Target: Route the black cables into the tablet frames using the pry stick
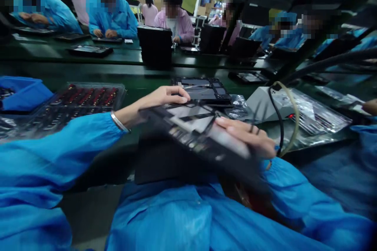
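Observation:
A dark, open laptop base [194, 129] with exposed boards lies tilted over my lap, blurred by motion. My left hand [165, 98] reaches across its far edge, fingers curled down onto that edge, a silver bracelet on the wrist. My right hand [247, 133] lies on top of the base's right part, fingers stretched fairly flat and pressed on it. A second open laptop base [206, 91] rests on the green bench just beyond my left hand.
Clear plastic trays of small red-and-black parts [85, 98] and a blue bin [23, 92] sit at left. A grey box [265, 104] with black and pale cables [279, 121] stands at right. Co-workers in blue and pink coats sit across the bench [88, 57] with laptops.

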`<state>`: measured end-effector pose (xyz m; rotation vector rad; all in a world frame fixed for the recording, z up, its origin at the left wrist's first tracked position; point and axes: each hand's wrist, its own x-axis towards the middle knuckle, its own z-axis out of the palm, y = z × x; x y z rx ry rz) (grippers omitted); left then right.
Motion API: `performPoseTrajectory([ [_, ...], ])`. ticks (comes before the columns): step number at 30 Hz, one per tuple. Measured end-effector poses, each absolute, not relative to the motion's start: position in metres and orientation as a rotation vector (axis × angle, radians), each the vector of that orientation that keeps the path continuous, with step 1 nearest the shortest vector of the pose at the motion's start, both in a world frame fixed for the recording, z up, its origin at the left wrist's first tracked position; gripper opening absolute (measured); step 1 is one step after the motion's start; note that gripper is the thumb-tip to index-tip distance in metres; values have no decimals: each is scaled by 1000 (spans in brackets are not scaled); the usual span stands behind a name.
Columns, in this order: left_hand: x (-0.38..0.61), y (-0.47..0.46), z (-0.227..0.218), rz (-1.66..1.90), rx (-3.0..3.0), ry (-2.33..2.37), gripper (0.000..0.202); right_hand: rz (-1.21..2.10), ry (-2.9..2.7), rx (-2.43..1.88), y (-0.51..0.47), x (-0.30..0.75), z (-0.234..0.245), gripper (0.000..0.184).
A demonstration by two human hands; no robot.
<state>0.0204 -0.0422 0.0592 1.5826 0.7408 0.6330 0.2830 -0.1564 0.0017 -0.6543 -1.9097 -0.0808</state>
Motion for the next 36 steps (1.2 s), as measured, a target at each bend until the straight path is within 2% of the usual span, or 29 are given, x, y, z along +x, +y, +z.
performPoseTrajectory([
  [3,17,-71,58,761,1520,566,35,-48,-1334,-750,-158,268,6,23],
  [6,14,-94,62,838,1668,516,34,200,-1059,-770,-157,256,14,20],
  [10,12,-101,61,922,1842,648,27,567,-977,-872,-161,252,23,20],
  [14,14,-94,46,943,1729,727,33,869,-888,-979,-166,249,24,26],
  [20,16,-83,27,870,1425,801,43,1131,-844,-1036,-161,248,15,30],
  [36,17,-70,11,794,1292,895,45,1213,-911,-1108,-149,257,-9,25],
])
